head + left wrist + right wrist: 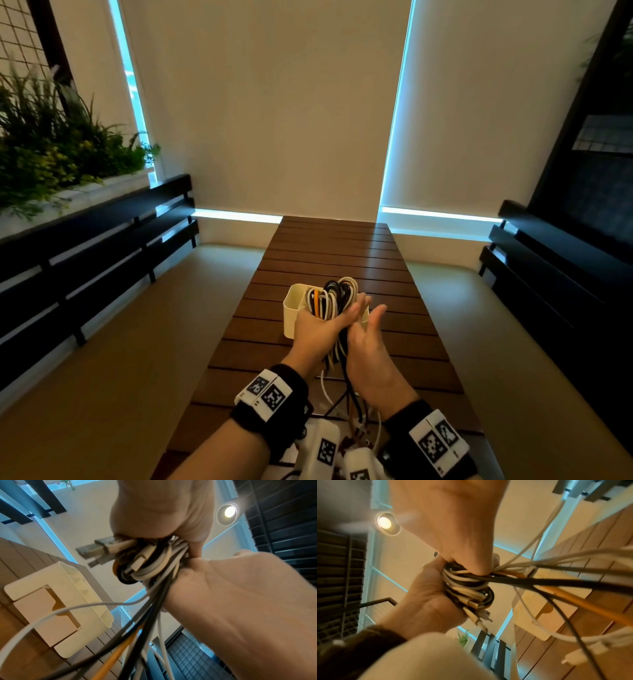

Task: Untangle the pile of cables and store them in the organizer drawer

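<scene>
Two hands (318, 330) (371, 356) clasp cables (334, 298) near cream organizer (294, 311).

There is one bundle of cables (334, 301). Inside it exactly one orange cable (317, 305) shows. The white and the black ones are several, and their number cannot be told. There are two grips, the left grip (320, 329) and the right grip (371, 346), one organizer box (291, 315), one counter (335, 250) and one ceiling lamp (229, 511).
</scene>
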Tool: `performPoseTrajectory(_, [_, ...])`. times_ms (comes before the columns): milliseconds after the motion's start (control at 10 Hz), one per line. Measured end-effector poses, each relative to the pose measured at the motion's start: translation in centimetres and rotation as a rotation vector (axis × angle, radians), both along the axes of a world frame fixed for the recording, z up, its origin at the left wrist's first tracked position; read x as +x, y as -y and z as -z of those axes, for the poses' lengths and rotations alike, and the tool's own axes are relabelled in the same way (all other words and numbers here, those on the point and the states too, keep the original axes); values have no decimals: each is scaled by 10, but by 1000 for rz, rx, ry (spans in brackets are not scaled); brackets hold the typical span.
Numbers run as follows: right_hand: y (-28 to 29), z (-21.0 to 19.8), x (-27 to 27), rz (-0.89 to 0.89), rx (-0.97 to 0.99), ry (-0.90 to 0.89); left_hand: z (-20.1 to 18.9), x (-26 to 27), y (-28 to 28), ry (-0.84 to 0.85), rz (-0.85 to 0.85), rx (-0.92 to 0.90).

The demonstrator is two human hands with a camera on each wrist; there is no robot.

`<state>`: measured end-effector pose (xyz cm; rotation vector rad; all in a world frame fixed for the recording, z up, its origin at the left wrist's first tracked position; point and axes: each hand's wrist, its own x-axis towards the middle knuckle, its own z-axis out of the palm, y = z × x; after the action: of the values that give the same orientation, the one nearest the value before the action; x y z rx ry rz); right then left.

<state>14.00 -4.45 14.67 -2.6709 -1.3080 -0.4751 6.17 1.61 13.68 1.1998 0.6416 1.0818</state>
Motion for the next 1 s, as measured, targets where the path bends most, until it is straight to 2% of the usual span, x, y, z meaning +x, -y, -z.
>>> performPoseTrajectory(100, [4,8,-1,-285,154,-805,3,-3,-2,39,-63,-83])
performPoseTrajectory(200, [18,4,-2,-636,368,-1573,4,-5,-2,6,-49,-37])
performPoseTrajectory(300, [13,11,5,-731,161,-1261,4,-5,4,-3,-6,-16])
performPoseTrajectory(400, [9,9,12,-741,42,-1062,5,-7,6,-36,56,-31])
performPoseTrajectory(500, [8,12,5,-790,-36,-849,4,-10,7,-127,120,30])
performPoseTrajectory(600, [5,12,-5,-711,-101,-653,1,-8,12,-167,37,84])
performPoseTrajectory(700, [0,19,-5,-633,2,-596,2,-5,14,-142,-59,110])
performPoseTrajectory(800, [0,26,-7,-588,233,-705,1,-5,17,-66,-95,111])
performPoseTrajectory(900, [5,25,-10,-560,463,-894,-1,-7,17,-7,-100,84])
performPoseTrajectory(1000, [7,27,-13,-515,529,-958,-2,-7,15,18,-118,43])
